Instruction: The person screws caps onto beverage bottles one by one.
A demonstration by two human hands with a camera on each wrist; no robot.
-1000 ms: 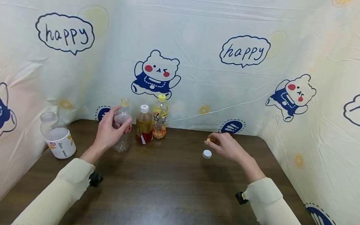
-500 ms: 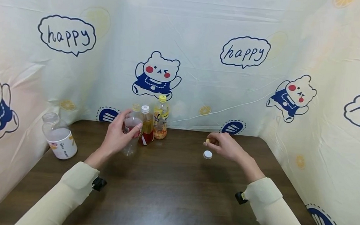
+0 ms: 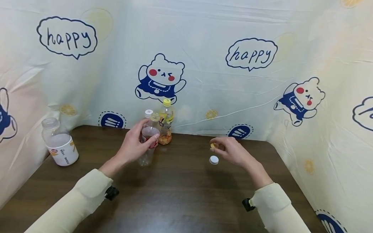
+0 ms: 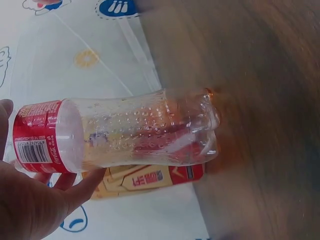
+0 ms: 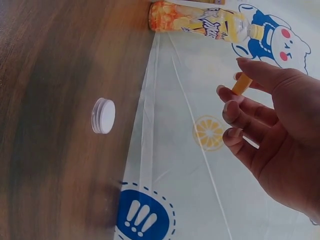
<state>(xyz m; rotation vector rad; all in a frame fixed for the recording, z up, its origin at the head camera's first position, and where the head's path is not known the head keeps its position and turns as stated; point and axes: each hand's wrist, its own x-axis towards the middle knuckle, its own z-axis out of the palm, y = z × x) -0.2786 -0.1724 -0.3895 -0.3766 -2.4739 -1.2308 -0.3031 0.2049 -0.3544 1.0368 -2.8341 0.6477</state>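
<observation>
My left hand [image 3: 136, 143] grips a clear plastic Coca-Cola bottle [image 4: 135, 132] around its red label [image 4: 37, 140]. The bottle stands roughly upright with its uncapped, yellowish neck [image 3: 154, 117] at the top. Whether its base touches the table I cannot tell. Behind it, mostly hidden, is a tea bottle with a white cap [image 3: 148, 113]. Over on the right, my right hand [image 3: 234, 151] pinches a small yellow bottle cap [image 5: 242, 84] between thumb and index finger, above the table. Just below that hand a white lid [image 5: 105, 116] lies on the tabletop.
A yellow-capped bottle [image 3: 165, 126] with orange contents stands right of the tea bottle. At the table's left edge is a wide-mouthed clear jar [image 3: 63, 150] with a white label, its mouth uncovered. A printed curtain [image 3: 205, 78] borders the brown table [image 3: 181, 201].
My left hand has carried the Coca-Cola bottle rightward, from left of the tea bottle to in front of it. The right hand with the yellow cap has stayed nearly still.
</observation>
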